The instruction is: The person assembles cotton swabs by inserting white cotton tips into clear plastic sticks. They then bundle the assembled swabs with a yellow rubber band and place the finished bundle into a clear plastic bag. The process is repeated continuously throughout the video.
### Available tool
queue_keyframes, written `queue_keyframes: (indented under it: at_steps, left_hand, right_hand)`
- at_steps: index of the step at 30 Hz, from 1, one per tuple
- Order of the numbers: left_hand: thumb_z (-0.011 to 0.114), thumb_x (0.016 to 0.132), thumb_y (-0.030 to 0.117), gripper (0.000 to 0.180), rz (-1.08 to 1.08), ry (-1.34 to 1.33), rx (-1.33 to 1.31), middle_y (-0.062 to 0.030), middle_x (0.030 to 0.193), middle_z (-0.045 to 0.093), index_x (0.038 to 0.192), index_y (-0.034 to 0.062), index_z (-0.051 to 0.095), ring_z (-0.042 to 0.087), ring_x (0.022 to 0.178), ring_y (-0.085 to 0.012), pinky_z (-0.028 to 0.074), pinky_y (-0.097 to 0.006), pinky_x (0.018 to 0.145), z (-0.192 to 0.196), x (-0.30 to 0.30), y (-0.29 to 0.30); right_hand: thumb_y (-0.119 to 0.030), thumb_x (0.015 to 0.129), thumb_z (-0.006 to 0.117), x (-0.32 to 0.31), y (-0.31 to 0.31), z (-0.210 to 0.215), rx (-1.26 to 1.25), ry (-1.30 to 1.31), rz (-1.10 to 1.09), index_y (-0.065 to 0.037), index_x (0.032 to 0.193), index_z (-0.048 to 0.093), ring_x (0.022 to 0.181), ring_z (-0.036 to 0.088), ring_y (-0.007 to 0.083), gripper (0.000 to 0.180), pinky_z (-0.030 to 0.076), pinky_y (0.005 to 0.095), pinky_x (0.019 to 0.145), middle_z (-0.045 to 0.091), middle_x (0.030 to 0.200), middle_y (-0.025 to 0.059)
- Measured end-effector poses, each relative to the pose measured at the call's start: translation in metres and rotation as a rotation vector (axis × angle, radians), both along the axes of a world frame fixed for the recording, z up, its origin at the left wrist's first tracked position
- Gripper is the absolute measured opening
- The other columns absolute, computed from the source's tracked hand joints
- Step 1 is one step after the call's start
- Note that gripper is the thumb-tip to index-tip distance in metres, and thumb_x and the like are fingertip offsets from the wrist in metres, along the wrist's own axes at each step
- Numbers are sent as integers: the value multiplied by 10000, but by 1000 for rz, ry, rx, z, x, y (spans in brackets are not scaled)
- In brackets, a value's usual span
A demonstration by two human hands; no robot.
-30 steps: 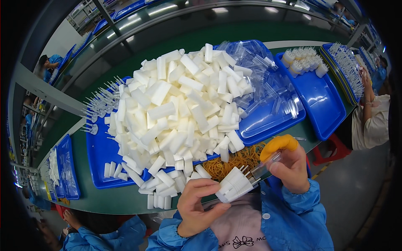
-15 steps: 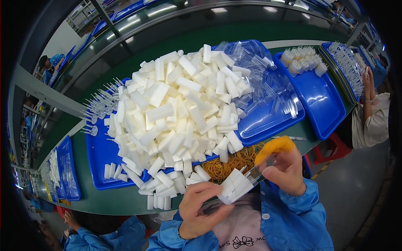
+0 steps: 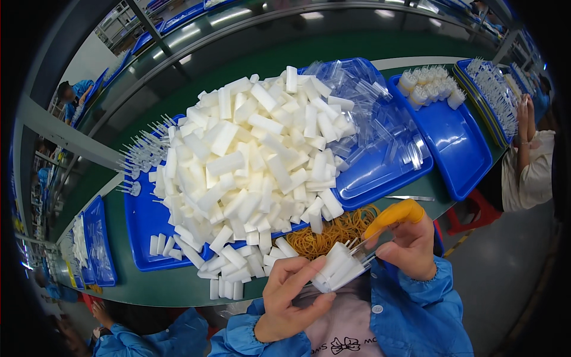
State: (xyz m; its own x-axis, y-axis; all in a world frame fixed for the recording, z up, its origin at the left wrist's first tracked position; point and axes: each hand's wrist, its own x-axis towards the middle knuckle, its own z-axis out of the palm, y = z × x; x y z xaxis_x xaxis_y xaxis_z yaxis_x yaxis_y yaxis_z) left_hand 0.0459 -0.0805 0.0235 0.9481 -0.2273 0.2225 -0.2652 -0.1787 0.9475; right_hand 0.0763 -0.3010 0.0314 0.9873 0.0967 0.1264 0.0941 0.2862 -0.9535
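Observation:
A bundle of white foam pieces (image 3: 339, 268) with thin rods (image 3: 358, 245) sticking out of its upper right end is in front of my body. My left hand (image 3: 291, 300) is closed on the bundle's lower left end, thumb below and fingers above. My right hand (image 3: 410, 247), with yellow covers (image 3: 395, 215) on its fingers, is curled close round the rod ends. What lies between its fingertips is too small to make out. Just beyond the bundle lies a heap of brown rubber bands (image 3: 324, 235).
A big pile of white foam blocks (image 3: 244, 154) covers a blue tray (image 3: 140, 226). Clear plastic tubes (image 3: 369, 113) fill a tray beside it. Metal tweezers (image 3: 410, 197) lie near the edge. Another blue tray (image 3: 458, 149) holds banded bundles (image 3: 431, 83). Co-workers sit on both sides.
The bundle has turned slightly, and its rods now show more plainly. My right fingers have shifted a little outward at the rod ends. My left hand keeps its hold.

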Motion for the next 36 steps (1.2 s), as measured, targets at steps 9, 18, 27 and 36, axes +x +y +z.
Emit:
queue_keyframes:
  at_steps: [9,18,27,36]
  left_hand:
    - [749,654,76,499,-114,1,-8,-124,1029,485,1125,-24,621,521,887,-203,437,-291,760,1,2,0]
    - [739,673,63,405,-199,-14,14,-116,1041,464,1066,2,664,533,906,-211,455,-298,757,-1,3,3]
    - [696,636,-14,445,-221,-143,-10,-97,977,445,1074,65,681,532,836,-192,473,-286,710,-3,10,6]
    - [723,585,2,422,-191,-286,148,-101,1008,443,995,95,692,559,874,-272,490,-339,740,9,3,5]
  right_hand:
    - [12,718,751,-2,-3,-2,22,-27,23,14,1044,545,855,613,160,385,491,292,781,618,977,118]
    - [43,690,762,-5,-8,1,35,-63,78,31,1054,565,818,587,149,414,476,280,766,613,977,119]
    - [1,652,807,-15,-4,-3,-22,-229,17,-2,942,608,878,652,250,352,515,337,767,632,978,161]
    - [-104,609,855,-23,2,6,-144,-369,-76,-24,810,631,781,671,275,312,555,341,684,663,890,172]
